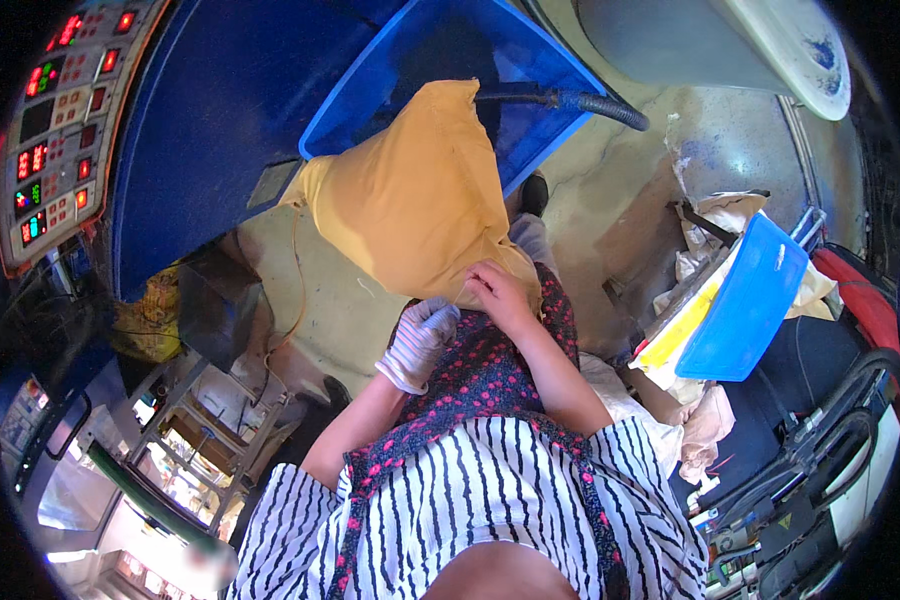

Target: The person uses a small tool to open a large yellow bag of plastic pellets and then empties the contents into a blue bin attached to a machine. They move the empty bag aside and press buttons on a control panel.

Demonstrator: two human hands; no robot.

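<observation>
A large, full yellow-brown sack (412, 202) rests partly over the near rim of a blue plastic bin (420, 45), its lower end against my apron. My left hand (427, 330), in a striped knit glove, is closed at the sack's near edge; a thin pale thread runs between the hands, but whether the left fingers grip it is unclear. My bare right hand (499, 289) lies on the sack's near right corner with fingertips pinched together, touching the cloth or the thread. A ribbed black hose (604, 106) reaches into the bin behind the sack.
A control panel (64, 127) with lit red displays stands at the far left beside a dark blue machine housing (217, 112). To the right, a blue plastic lid or tray (746, 300) leans over papers and crumpled sacks. A yellow cord (296, 300) hangs to the floor at left.
</observation>
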